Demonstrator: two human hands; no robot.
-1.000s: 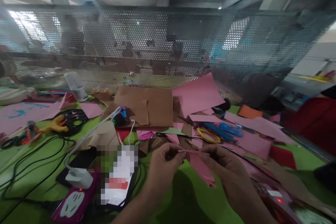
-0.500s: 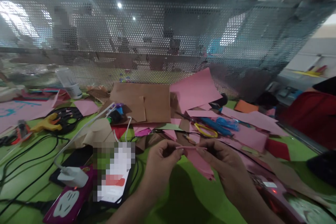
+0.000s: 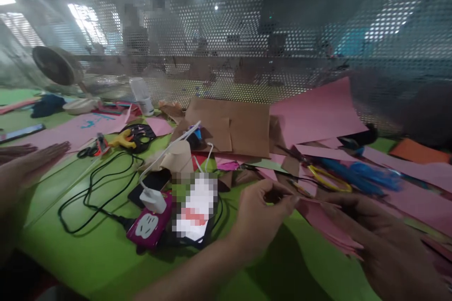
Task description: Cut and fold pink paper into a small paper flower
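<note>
Between my two hands is a folded strip of pink paper point(image 3: 330, 223), its layers stacked and fanned a little at the lower end. My left hand point(image 3: 263, 214) pinches its upper left corner between thumb and fingers. At the right, my right hand point(image 3: 377, 235) grips the other side, thumb along the top edge and fingers partly hidden behind the paper. Both hands hold it above the green table point(image 3: 282, 268). Just beyond lie yellow-handled scissors point(image 3: 330, 179) and a blue tool or wrapper point(image 3: 353, 176) whose kind I cannot make out.
A phone point(image 3: 196, 211) and a purple power strip point(image 3: 151, 225) with a white charger point(image 3: 153, 200) lie left of my hands. Behind stand brown cardboard point(image 3: 247, 127) and a pink sheet point(image 3: 318, 113). Another person's hand point(image 3: 38, 160) rests at the far left. Black cable point(image 3: 88, 197) loops nearby.
The view has swung left, so things sit farther right in it. A fan and another person's hand have come into sight at the left. Both my hands keep hold of the pink paper.
</note>
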